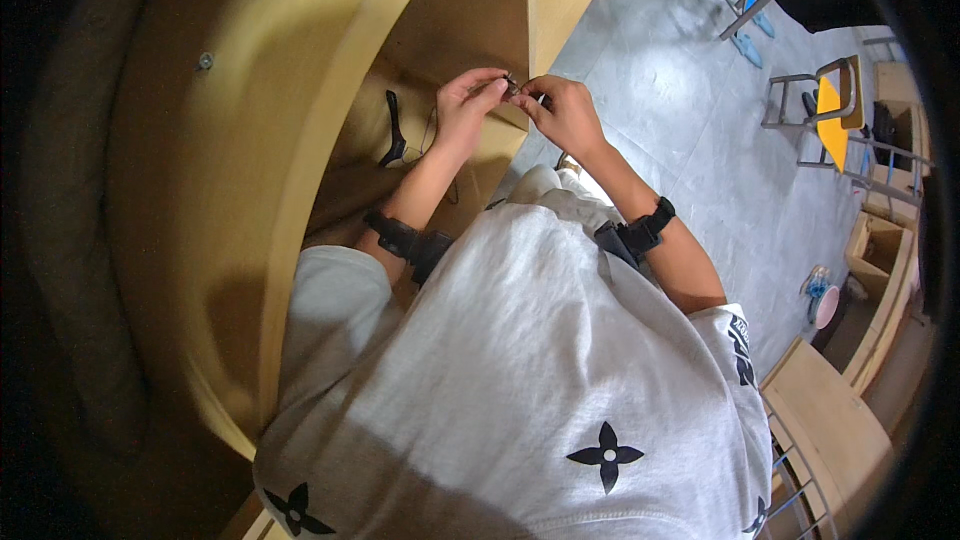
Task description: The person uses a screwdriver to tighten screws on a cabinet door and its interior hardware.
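My left hand and my right hand meet in front of a wooden compartment. Between their fingertips they pinch a small dark thing, with thin wire-like bits; it is too small to name. A thin dark cord hangs beside my left wrist and runs down behind the forearm. To the left of that wrist, a slim black bent piece lies inside the compartment. Each forearm wears a black strap with a dark box on it.
A curved wooden panel with a small metal screw rises close on my left. To the right is a grey tiled floor, with a yellow chair, blue slippers, a pink basin and wooden shelving.
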